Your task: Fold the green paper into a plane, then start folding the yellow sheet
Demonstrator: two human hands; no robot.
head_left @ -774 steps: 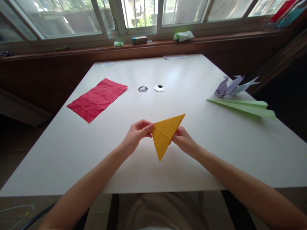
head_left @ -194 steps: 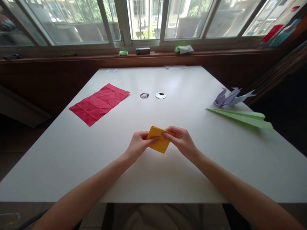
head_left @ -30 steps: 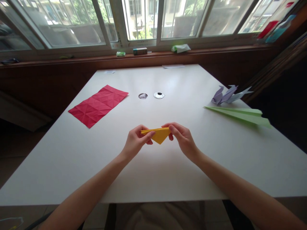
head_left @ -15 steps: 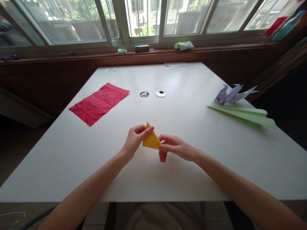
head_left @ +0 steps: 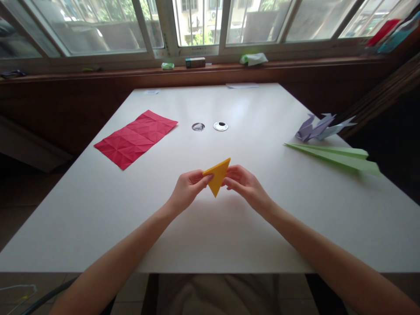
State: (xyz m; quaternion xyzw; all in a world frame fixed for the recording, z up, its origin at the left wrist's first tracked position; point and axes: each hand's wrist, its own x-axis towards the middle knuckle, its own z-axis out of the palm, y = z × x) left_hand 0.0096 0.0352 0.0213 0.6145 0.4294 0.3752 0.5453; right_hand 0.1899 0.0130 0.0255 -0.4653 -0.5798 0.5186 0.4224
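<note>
A small piece of yellow paper (head_left: 218, 177), folded into a triangle, is held up over the table in front of me. My left hand (head_left: 190, 186) pinches its left corner, with the thumb on the near face and the fingers behind. At the right edge of the paper, my right hand (head_left: 244, 183) has curled fingers, and its thumb touches the lower right side. Some of the right fingertips are hidden behind the paper. One corner of the triangle points up and right, another downward.
Creased red paper (head_left: 136, 139) lies flat on the white table (head_left: 157, 249) at left. Two round grommets (head_left: 220, 126) sit behind my hands. To the right are a green paper plane (head_left: 341, 158) and purple and pale folded paper birds (head_left: 316, 127). Small packets (head_left: 253, 59) line the windowsill.
The yellow paper has been turned, so its tip now points up and right and another corner points down. My right hand has moved up along its side. The view has tilted slightly.
</note>
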